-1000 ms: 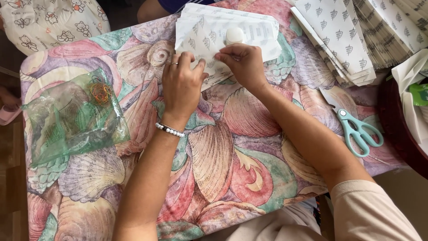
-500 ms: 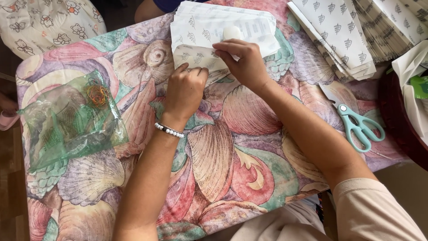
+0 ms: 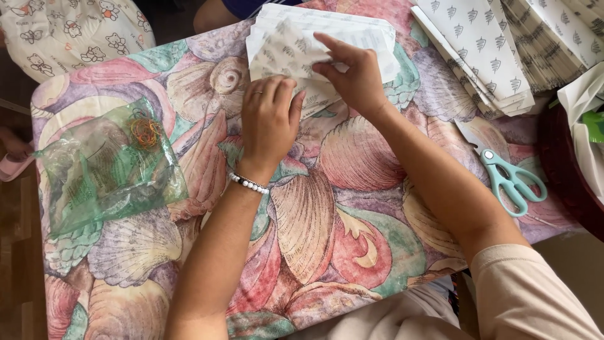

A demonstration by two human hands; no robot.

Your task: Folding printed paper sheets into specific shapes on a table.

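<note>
A clear green plastic bag with coloured rubber bands inside lies at the left of the shell-patterned tablecloth. The left hand – beaded bracelet at the wrist – presses flat, fingers curled, on the near edge of a stack of white printed paper sheets. The right hand pinches a raised sheet of that stack at the table's far side. Further right lie more printed sheets and teal-handled scissors.

Shell-print table, paper stacks, scissors, green bag
</note>
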